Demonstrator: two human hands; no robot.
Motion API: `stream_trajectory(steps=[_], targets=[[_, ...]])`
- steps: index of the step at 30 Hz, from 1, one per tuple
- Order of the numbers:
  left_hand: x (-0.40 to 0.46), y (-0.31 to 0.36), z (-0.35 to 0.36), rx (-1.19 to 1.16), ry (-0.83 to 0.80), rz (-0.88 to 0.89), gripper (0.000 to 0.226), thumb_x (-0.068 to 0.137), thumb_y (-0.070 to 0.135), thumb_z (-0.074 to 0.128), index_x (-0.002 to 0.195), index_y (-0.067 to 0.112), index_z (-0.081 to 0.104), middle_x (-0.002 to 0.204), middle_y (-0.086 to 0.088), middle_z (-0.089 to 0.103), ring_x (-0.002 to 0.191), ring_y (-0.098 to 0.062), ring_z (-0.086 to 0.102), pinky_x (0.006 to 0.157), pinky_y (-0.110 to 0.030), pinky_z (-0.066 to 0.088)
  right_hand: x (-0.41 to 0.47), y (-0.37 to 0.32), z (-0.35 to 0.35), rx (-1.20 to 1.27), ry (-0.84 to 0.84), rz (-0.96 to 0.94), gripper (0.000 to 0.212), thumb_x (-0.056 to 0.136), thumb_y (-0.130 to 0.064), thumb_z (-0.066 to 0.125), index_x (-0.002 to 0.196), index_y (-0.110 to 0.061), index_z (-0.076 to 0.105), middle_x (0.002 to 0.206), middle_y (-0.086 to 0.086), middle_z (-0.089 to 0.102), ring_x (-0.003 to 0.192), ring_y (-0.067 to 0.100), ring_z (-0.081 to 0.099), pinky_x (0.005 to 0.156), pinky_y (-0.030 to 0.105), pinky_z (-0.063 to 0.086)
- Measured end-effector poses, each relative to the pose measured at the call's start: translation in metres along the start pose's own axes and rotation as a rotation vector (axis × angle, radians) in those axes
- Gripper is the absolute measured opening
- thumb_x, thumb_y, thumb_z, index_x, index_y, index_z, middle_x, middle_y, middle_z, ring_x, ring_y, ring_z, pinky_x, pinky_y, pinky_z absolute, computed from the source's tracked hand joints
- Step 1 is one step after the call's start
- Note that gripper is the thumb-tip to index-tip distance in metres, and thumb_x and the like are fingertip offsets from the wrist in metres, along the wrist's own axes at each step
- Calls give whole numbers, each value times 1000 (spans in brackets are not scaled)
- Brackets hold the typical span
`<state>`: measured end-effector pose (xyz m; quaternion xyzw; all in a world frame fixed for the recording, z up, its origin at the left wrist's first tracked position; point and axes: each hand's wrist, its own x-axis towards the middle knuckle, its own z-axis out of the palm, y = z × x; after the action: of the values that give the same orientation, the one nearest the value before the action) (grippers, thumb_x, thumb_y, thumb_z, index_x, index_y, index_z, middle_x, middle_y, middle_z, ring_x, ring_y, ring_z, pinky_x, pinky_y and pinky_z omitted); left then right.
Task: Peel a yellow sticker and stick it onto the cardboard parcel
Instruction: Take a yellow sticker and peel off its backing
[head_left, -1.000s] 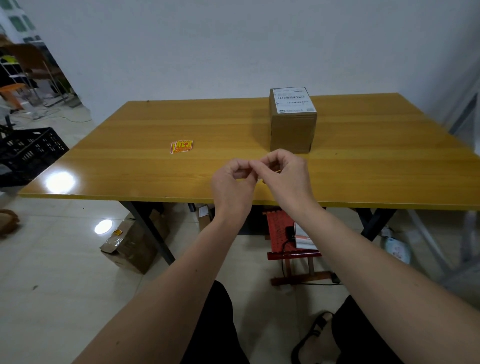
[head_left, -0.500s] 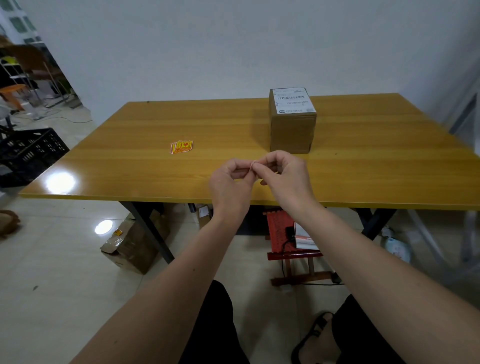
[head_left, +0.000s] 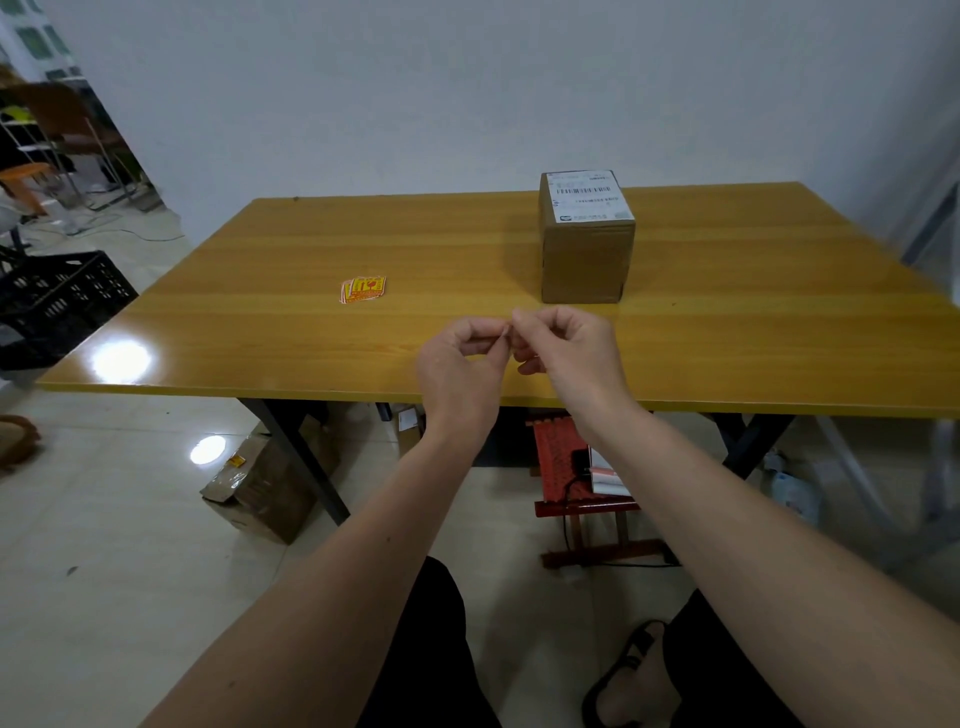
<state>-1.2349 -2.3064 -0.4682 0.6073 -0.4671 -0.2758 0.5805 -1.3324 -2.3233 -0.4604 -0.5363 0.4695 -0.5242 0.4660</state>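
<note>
Hands: left hand (head_left: 460, 364), right hand (head_left: 566, 345) pinch sticker (head_left: 506, 332) | parcel (head_left: 584, 236): barcode label, text unreadable

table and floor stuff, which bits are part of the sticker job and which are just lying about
Part of the job:
- cardboard parcel, upright on the table
- pile of yellow stickers on the table
- left hand and right hand, pinching something small between them

Just lying about:
- black crate
- cardboard box on the floor
- red stool under the table
</note>
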Motion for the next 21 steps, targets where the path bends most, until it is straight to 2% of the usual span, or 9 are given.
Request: stream_trajectory(steps=[3,14,21], targets=[[0,0,1,11,6,11,6,82,8,70,86,12,72,85,-4,74,82,-17,69,78,-32,59,0,-1,0,17,7,34,20,86,-21,67,74,-5,68,63,3,62,54,4,58,53,18,51],[-1,-1,3,-38,-8,-29,11,81,8,71,79,19,70,82,-5,73,82,-21,70,76,-31,59,-1,2,-1,122,-8,42,19,82,-13,70,64,-11,69,60,-1,62,56,7,57,53,20,50],[-2,-2,5,-78,-26,-53,6,81,8,71,86,10,72,84,-9,74,83,-23,71,79,-36,59,-4,0,-1,117,30,25,19,82,-15,71,63,-10,68,59,-1,62,53,4,55,52,18,48]])
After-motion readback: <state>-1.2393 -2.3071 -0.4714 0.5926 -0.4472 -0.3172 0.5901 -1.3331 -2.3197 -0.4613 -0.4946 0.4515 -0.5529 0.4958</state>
